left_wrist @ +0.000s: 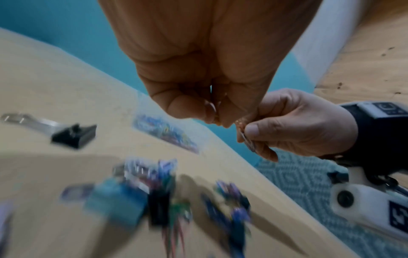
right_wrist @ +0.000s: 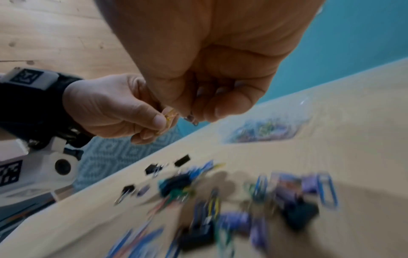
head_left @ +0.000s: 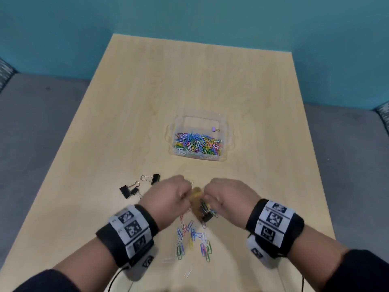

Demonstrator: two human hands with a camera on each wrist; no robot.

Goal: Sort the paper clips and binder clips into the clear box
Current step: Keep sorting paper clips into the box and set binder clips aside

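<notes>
Head view: the left hand (head_left: pixel 168 194) and the right hand (head_left: pixel 225 194) meet just below the middle of the frame, above the wooden table (head_left: pixel 252 102), fingers curled, each pinching an end of a small yellowish clip (head_left: pixel 196 193) held between them; it is too blurred to say what kind. Under the hands lies a black binder clip (head_left: pixel 207 217) tangled with wire, and lower still a scatter of loose coloured paper clips (head_left: pixel 192 239). Left of the hands lie three black binder clips (head_left: pixel 139 186). The clear box (head_left: pixel 225 123) stands at the centre of the frame, its near half full of coloured paper clips (head_left: pixel 197 144), with one small purple binder clip (head_left: pixel 214 129) in its far right part. Both wrists carry bands (head_left: pixel 130 230) with black-and-white square markers; no words can be read on them

Left wrist view: the left hand fills the upper middle, fingertips (left_wrist: pixel 183 106) drawn together on the yellowish clip. The right hand, at middle right, pinches the same piece between thumb and fingers. The box and loose clips on the table below are blurred

Right wrist view: the right hand fills the upper middle, fingers curled onto the clip, the left hand at middle left pinching it. Blurred clips lie low in the frame, the box at right
</notes>
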